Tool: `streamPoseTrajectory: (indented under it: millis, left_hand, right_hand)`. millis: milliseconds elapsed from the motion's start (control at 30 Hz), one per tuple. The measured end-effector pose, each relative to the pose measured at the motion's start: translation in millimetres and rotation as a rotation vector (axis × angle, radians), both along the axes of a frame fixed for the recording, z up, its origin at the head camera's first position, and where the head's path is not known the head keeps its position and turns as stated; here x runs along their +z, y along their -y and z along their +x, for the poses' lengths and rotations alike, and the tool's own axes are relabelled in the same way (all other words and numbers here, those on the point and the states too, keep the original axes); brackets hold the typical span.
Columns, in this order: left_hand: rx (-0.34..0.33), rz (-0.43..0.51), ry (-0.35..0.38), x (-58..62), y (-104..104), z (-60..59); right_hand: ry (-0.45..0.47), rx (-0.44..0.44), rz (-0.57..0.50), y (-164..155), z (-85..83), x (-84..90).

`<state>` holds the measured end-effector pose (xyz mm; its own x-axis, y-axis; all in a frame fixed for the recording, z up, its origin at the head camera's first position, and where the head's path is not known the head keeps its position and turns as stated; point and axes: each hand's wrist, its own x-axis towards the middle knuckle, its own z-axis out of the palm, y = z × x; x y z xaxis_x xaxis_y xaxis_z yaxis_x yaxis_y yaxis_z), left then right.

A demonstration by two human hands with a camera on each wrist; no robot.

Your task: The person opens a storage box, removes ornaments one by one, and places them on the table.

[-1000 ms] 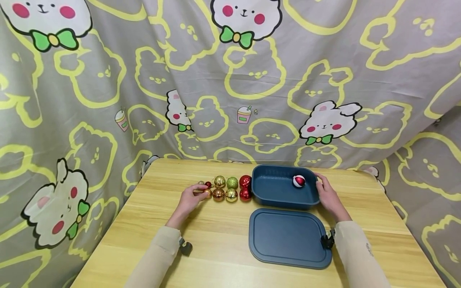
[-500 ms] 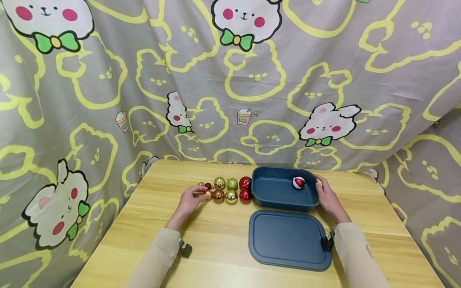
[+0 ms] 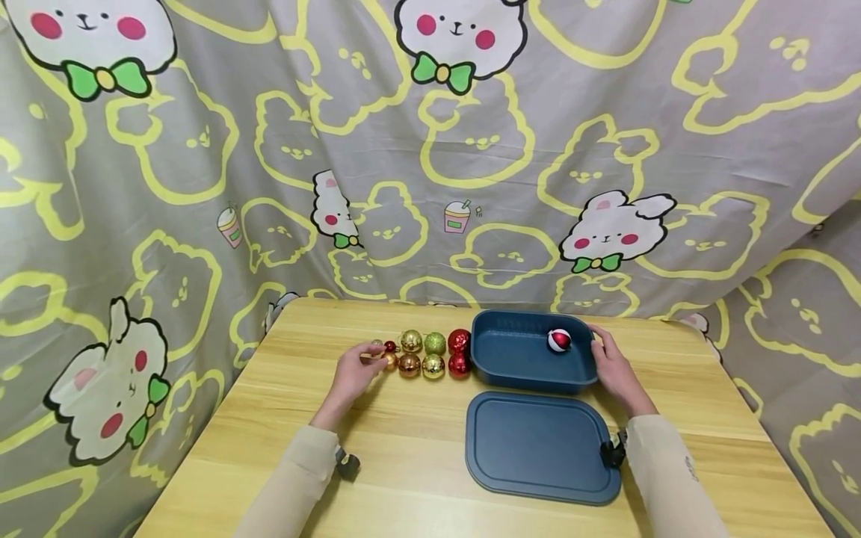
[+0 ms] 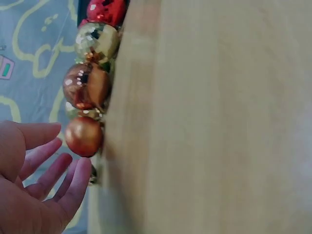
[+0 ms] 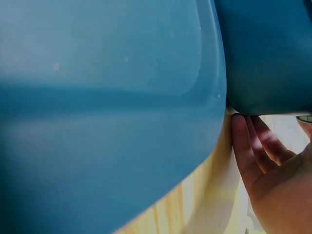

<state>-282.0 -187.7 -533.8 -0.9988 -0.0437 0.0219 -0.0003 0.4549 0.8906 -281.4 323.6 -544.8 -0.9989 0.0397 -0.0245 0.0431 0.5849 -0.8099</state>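
Nothing is shifting since a second ago; we are seeing both hands staying put. Our left hand (image 3: 355,373) is lying with relaxed, spread fingers (image 4: 58,178), its fingertips just beside a small copper bauble (image 4: 84,136) at the near end of two bauble rows (image 3: 424,353). Past those rows, our right hand (image 3: 613,368) is pressing straight fingers against the wall of the blue box (image 3: 518,373), which is holding one red-and-white ball (image 3: 559,340). Nearer us than that hand, the blue lid (image 3: 538,444) is lying flat on the wooden table (image 3: 403,463).
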Motion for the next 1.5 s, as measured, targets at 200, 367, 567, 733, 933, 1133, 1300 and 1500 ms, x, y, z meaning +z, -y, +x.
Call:
streamPoseTrajectory:
  millis: [200,367,567,733,933,1133,1300,1500]
  left_hand:
    - [-0.021,0.018,-0.020,13.2,-4.5,-1.7]
    - [-0.019,-0.018,-0.057,22.4,-9.0,-2.8]
    - [-0.068,-0.026,-0.170,33.8,-24.8,-6.2]
    - [-0.137,0.046,-0.194,40.2,-50.9,-9.1]
    - [-0.240,0.098,-0.221,41.5,-90.4,-13.4]
    - [-0.347,0.101,-0.232,44.3,-134.7,-19.5]
    - [-0.421,0.104,-0.193,46.7,-166.8,-23.0]
    - [-0.469,0.112,-0.141,44.0,-204.6,-32.0]
  right_hand:
    - [0.010,-0.002,-0.001,0.1,0.8,2.2]
    - [0.015,0.000,0.001,1.5,1.1,3.5]
    - [0.010,0.002,0.006,2.0,1.1,3.9]
    - [0.000,0.003,0.014,1.6,1.8,5.0]
    - [0.005,0.002,0.013,0.4,2.4,5.6]
    - [0.008,-0.002,0.013,1.1,2.5,5.1]
    - [0.001,0.002,0.010,2.0,1.1,4.7]
    - [0.006,-0.002,0.008,2.3,1.1,4.0]
